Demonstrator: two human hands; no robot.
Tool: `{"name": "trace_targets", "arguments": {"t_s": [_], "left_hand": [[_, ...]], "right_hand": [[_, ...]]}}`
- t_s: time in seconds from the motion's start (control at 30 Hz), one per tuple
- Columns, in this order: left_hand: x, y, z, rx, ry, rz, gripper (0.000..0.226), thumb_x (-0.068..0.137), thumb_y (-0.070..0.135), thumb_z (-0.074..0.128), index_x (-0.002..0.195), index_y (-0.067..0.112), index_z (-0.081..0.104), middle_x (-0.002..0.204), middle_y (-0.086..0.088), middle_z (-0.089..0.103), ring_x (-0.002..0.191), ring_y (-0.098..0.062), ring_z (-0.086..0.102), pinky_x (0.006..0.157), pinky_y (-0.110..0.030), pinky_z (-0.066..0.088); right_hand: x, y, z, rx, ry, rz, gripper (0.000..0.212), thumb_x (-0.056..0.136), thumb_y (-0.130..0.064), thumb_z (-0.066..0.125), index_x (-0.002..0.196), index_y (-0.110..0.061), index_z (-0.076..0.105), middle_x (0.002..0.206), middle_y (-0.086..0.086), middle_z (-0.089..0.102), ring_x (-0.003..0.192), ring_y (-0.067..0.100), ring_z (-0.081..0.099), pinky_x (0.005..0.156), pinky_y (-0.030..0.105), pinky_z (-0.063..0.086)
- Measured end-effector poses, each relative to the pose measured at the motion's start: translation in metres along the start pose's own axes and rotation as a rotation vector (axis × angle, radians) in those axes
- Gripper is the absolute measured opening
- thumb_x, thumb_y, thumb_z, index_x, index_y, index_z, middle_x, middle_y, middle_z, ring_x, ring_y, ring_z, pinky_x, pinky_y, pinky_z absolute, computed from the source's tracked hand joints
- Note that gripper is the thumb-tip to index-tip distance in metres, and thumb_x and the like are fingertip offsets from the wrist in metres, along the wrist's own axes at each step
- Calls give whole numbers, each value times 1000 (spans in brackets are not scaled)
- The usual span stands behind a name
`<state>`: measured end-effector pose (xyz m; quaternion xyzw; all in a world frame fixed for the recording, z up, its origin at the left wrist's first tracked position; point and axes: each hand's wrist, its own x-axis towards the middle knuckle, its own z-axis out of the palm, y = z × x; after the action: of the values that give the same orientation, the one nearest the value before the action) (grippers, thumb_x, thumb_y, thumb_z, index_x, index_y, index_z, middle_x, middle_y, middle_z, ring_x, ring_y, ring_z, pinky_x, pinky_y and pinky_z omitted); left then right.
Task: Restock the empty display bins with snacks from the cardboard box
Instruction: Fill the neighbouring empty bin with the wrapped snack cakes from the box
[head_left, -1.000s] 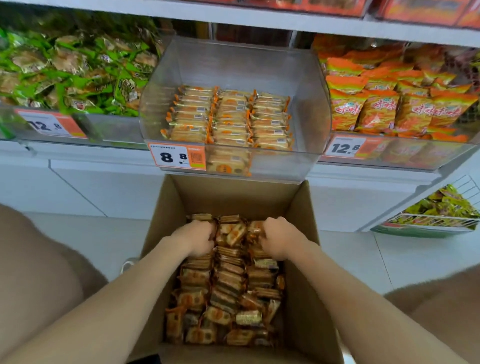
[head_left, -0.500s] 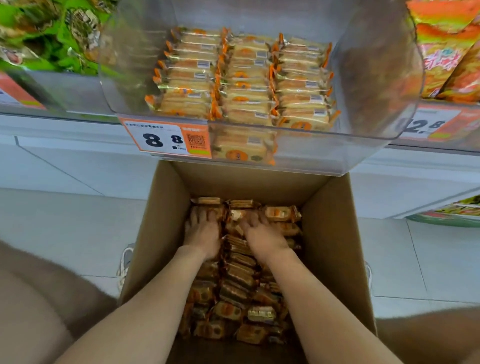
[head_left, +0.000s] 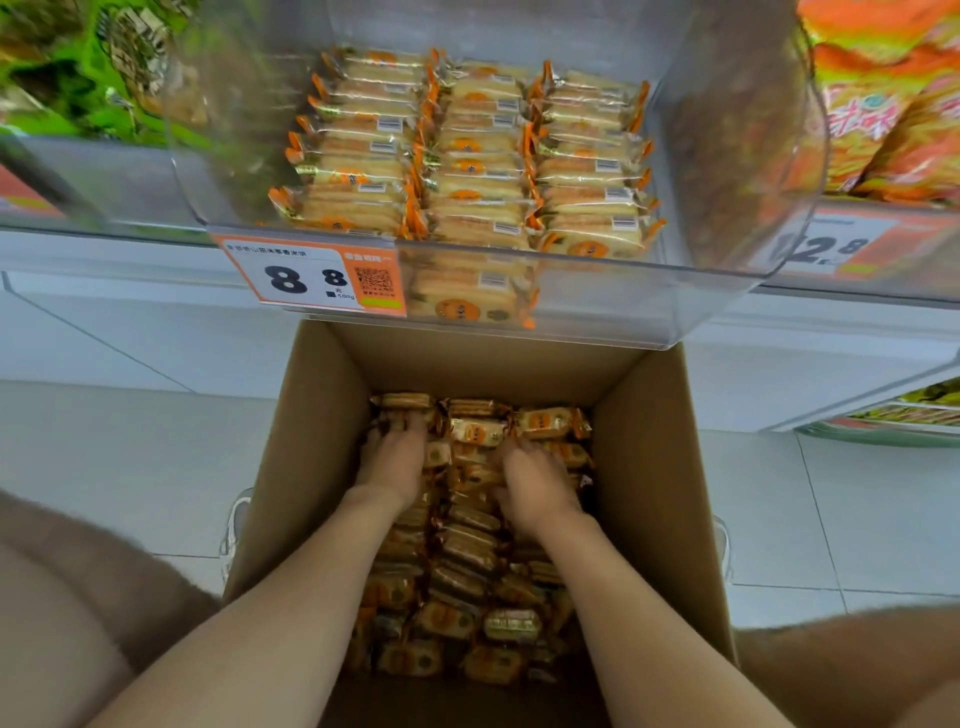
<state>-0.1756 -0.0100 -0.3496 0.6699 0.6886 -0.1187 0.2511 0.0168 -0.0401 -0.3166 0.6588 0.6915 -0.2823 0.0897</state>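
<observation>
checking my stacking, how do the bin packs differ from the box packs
The bin packs lie in three neat rows, aligned; the box packs are heaped at mixed angles. No hand touches the bin packs; the left hand and right hand are on the box packs. Both have orange-trimmed wrappers.

Retail setting: a snack aisle in a shop. A clear plastic display bin on a white shelf unit holds wrapped snacks in three neat rows and carries an orange price label reading 8.8 with a QR code. Neighbouring bins hold green packets at left and orange bags at right, the latter above a second label reading 12.8. An open cardboard box of loose packets stands on the pale tiled floor below the bin.
</observation>
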Motion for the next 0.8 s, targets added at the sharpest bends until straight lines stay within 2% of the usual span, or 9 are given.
{"name": "trace_targets", "arguments": {"t_s": [0.07, 0.17, 0.23, 0.3, 0.37, 0.43, 0.53, 0.63, 0.8], "left_hand": [[-3, 0, -1, 16, -20, 8, 52, 97, 1, 56, 144, 20, 44, 150, -11, 50, 135, -43, 43, 108, -50, 44], [-9, 0, -3, 107, -35, 37, 51, 100, 7, 55, 148, 26, 50, 155, -7, 45, 146, -43, 30, 116, -51, 37], [-19, 4, -9, 139, -20, 59, 46, 100, 4, 52, 141, 27, 54, 151, -8, 51, 147, -42, 30, 116, -50, 34], [-29, 5, -14, 91, -19, 86, 31, 101, 8, 50, 125, 27, 55, 140, -9, 60, 139, -40, 41, 112, -49, 38], [-39, 5, -24, -105, -18, 101, 9, 103, 24, 59, 109, 29, 53, 124, -6, 66, 116, -33, 58, 97, -44, 49], [-52, 6, -39, -398, -23, 94, 10, 100, 32, 67, 104, 29, 58, 114, -4, 69, 99, -28, 68, 80, -39, 56], [-77, 14, -75, -755, -67, 69, 10, 99, 17, 69, 107, 24, 72, 107, -11, 72, 77, -23, 74, 63, -39, 64], [-106, 22, -116, -908, -193, 138, 31, 96, -1, 62, 113, 20, 77, 112, -16, 72, 85, -22, 75, 77, -37, 66], [-149, 30, -178, -771, -274, 449, 57, 81, -2, 79, 127, 31, 72, 116, 1, 75, 104, -18, 74, 90, -32, 61]], "right_hand": [[-6, 5, -11, 115, 36, 18, 44, 100, -29, 68, 142, -23, 55, 134, 4, 64, 126, 28, 59, 112, 47, 45], [-17, 14, -29, 198, 30, 21, 44, 104, -33, 62, 146, -24, 55, 131, 4, 66, 119, 29, 63, 99, 44, 55], [-25, 17, -40, 160, 39, -5, 45, 104, -33, 60, 147, -22, 55, 137, 6, 63, 124, 29, 60, 100, 45, 54], [-36, 18, -51, 129, 36, -25, 45, 104, -30, 61, 147, -21, 56, 140, 9, 61, 128, 30, 57, 104, 46, 52], [-47, 16, -67, 87, 15, -46, 43, 101, -28, 65, 142, -20, 57, 133, 8, 64, 121, 29, 60, 100, 46, 55], [-58, 13, -87, 46, -10, -73, 39, 98, -30, 69, 134, -21, 57, 124, 7, 67, 110, 27, 64, 93, 46, 57], [-77, 4, -127, -8, -16, -139, 28, 96, -32, 72, 120, -23, 62, 118, 4, 68, 106, 24, 64, 90, 40, 54], [-100, -5, -164, 12, 9, -235, 24, 93, -29, 76, 113, -23, 65, 104, -7, 64, 102, 18, 61, 85, 33, 49], [-140, -20, -196, 72, 106, -350, 21, 94, -31, 75, 111, -26, 65, 108, -8, 63, 99, 11, 58, 82, 29, 46]]}}
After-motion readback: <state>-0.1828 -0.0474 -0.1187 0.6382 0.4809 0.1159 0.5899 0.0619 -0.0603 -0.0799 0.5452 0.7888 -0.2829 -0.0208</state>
